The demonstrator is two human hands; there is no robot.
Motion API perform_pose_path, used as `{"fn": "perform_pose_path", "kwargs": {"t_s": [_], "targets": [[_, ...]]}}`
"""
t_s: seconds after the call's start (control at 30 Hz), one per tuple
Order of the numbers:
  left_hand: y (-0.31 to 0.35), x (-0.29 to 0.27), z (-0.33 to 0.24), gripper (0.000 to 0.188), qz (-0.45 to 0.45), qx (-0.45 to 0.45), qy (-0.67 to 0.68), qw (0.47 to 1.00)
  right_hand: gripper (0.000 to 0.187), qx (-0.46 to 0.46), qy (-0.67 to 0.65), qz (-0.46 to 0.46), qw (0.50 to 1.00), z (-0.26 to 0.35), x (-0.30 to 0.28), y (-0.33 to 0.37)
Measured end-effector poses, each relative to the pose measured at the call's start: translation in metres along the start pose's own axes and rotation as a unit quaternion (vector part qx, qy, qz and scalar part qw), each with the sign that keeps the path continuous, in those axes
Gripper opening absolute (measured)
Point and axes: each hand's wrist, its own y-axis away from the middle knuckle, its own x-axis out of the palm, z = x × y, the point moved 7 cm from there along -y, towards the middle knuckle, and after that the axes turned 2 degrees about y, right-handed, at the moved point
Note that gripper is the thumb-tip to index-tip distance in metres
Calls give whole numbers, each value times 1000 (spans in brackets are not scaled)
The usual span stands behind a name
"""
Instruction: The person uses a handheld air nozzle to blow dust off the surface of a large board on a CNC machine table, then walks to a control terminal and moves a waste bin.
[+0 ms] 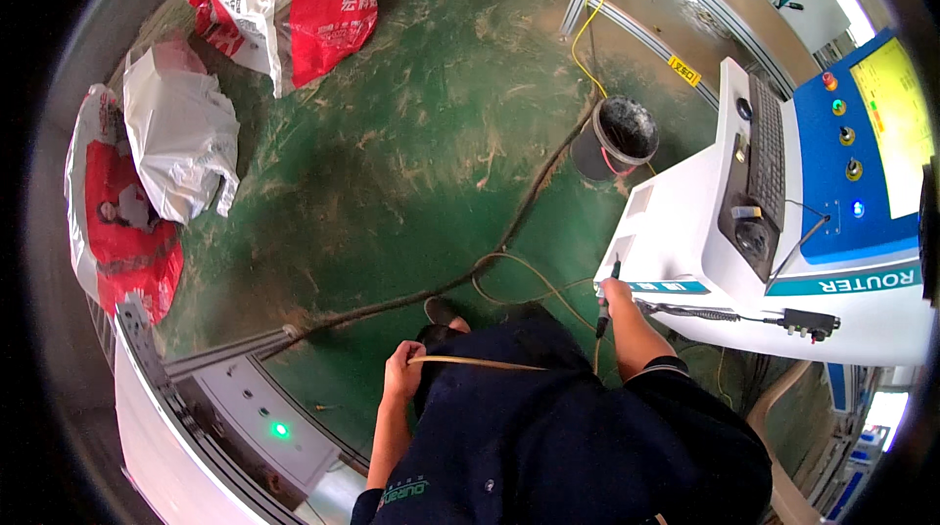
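My left hand (401,368) is closed on one end of a thin tan strip (480,362), which runs right across the front of my dark shirt. Whether it is a hose or a flat band is hard to tell. In my right hand (617,296), closed, is a slim dark tool (601,317) with a narrow pointed tip, held upright; a thin line leaves its lower end. This hand is beside the front corner of a white machine console (656,231). A thin tan hose (529,268) loops on the green floor between my hands.
A grey bucket (594,155) stands beyond the console, which carries a keyboard (767,133) and a blue panel (822,143). A thick dark cable (529,202) crosses the floor. White-and-red sacks (333,16) lie far left. A white machine (157,407) with a green light is lower left.
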Motion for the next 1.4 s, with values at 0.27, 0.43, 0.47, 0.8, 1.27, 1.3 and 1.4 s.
{"fn": "perform_pose_path", "kwargs": {"t_s": [0.27, 0.43, 0.47, 0.8, 1.27, 1.3, 1.4], "targets": [[-112, -56, -19, 19, 56, -19, -28, 998, 21, 40, -97, 275, 956, 156, 112, 94], [-177, -64, 7, 22, 57, -62, -19, 996, 19, 57, -96, 300, 947, 221, 170, 59], [-190, -64, 23, 20, 64, -97, -14, 993, 18, 62, -97, 306, 945, 235, 184, 47], [-311, -81, -128, 11, 21, -148, 70, 986, 13, 85, -166, 400, 898, 448, 284, -19], [-388, -92, -193, 34, 73, -145, -107, 981, 29, 7, 112, 578, 809, 513, 401, 101], [-381, -91, -179, 38, 67, -157, -100, 980, 30, -12, 157, 603, 782, 514, 403, 111], [-344, -82, -143, 46, 62, -243, -79, 965, 28, -122, 265, 556, 779, 519, 412, 93]]}}
